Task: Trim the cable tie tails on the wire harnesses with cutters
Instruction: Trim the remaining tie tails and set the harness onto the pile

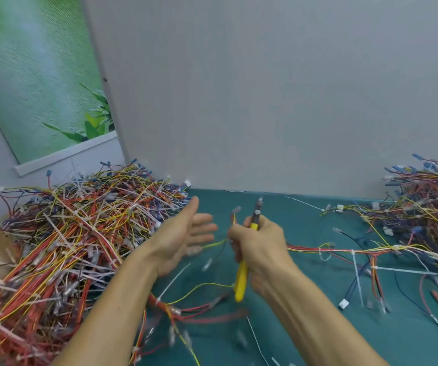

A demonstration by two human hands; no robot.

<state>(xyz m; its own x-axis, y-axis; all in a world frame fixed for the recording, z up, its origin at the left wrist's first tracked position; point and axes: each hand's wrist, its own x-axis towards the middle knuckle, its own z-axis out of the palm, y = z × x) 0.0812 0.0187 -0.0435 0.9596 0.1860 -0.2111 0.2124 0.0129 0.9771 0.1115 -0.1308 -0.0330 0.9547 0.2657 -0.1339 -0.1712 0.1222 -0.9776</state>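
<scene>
The wide blue-green bench point(305, 220) fills the bottom of the view. Left of the cutters sits the biggest thing on it, a huge messy heap of red, yellow and white wire harnesses point(67, 247) with many white tie tails sticking out. Far to the right of the cutters is a smaller heap of blue, yellow and red wire harnesses point(429, 207).

One loose harness of red and yellow wires point(318, 250) comes in from the right of the cutters and hangs down below them. It is blurry. A long white plastic tie tail point(173, 283) sticks up from it, down and to the left of the cutters.

The left hand point(183, 233) is just left of the cutters. Its fingers are spread and hold nothing. The right hand point(260, 244) is curled tight round the yellow-handled metal cutters point(241, 278), with the metal tip pointing up. A few thin wires seem pinched in that same hand too, but the blur makes it hard to be sure.

What could go wrong: the wires sit very near the blades, so a snip might nick a wire and not the tail. The loose harness could swing and snag on the big heap. The sharp tip is close to the bare left fingers. A cut tail could fly off.
</scene>
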